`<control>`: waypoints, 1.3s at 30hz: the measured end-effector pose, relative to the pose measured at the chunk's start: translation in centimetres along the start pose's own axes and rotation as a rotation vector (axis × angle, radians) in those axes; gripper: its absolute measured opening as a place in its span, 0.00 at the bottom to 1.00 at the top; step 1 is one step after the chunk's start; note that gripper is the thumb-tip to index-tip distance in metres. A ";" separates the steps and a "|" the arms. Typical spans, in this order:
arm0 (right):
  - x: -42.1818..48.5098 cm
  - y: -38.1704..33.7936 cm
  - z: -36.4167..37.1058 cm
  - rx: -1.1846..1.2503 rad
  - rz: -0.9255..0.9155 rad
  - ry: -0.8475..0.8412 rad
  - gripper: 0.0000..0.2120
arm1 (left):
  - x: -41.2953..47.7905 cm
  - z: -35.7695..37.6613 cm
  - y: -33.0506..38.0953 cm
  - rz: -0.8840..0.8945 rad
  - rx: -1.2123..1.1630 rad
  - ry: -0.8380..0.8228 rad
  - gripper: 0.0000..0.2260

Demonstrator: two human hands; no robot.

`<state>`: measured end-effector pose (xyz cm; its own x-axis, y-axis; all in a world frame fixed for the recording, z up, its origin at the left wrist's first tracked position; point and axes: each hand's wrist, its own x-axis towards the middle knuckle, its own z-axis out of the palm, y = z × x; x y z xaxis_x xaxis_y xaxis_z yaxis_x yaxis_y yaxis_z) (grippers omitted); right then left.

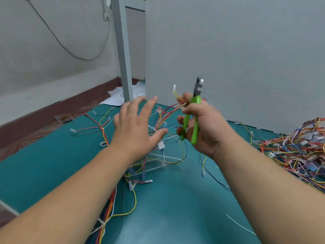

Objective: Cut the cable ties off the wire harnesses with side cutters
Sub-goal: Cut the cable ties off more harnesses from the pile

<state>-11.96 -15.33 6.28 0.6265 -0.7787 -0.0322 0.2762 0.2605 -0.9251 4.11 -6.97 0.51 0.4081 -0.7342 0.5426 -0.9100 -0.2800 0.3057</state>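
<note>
My right hand (202, 127) grips green-handled side cutters (194, 118), jaws pointing up, and also pinches the end of a wire harness (167, 113) whose red and yellow wires trail down to the left. My left hand (135, 127) hovers beside it with fingers spread, holding nothing. Under both hands more harness wires drape over a clear plastic box (156, 162) on the green mat (52, 164). A white cable tie (103, 223) binds a wire bundle near my left forearm.
A big tangled heap of coloured harnesses (295, 152) lies at the right. Loose wires (98, 127) spread at the left on the mat. A cut tie strip (239, 224) lies front right. A grey panel (228, 50) and post (123, 50) stand behind.
</note>
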 end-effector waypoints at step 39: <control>-1.7 -3.3 -8.9 -0.109 -0.019 0.141 0.24 | 2.1 2.4 6.5 -0.523 -0.987 -0.113 0.13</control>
<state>-20.44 -19.92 6.01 0.5111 -0.8574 -0.0602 0.2017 0.1878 -0.9613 -1.17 -11.85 1.75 0.6685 -0.7360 0.1070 -0.1519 0.0056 0.9884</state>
